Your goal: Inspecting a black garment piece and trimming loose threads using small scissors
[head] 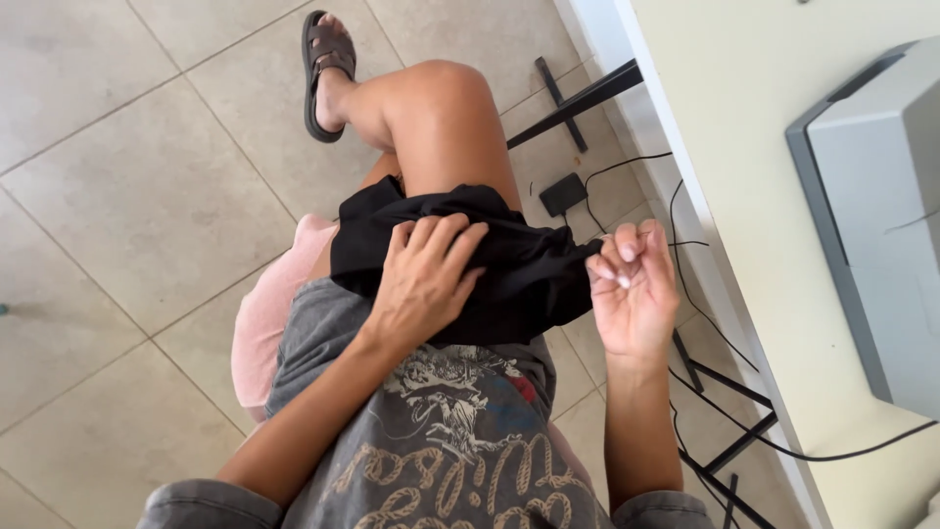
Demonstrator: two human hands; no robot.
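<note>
A black piece of cloth (509,269) lies bunched across my lap, over my crossed leg (446,122). My left hand (423,279) rests flat on top of it, fingers curled into the fabric near its upper left part. My right hand (632,284) pinches the cloth's right edge between fingertips and thumb, palm turned toward me. I sit on a pink seat (264,313) and wear a grey printed shirt (441,431). What lies under the cloth is hidden.
A pale tabletop (774,225) runs along the right with a grey machine (881,206) on it. Black cables (685,284) and a small black adapter (562,193) lie on the tiled floor (127,196) beside black table legs (578,98). My sandalled foot (326,69) points away.
</note>
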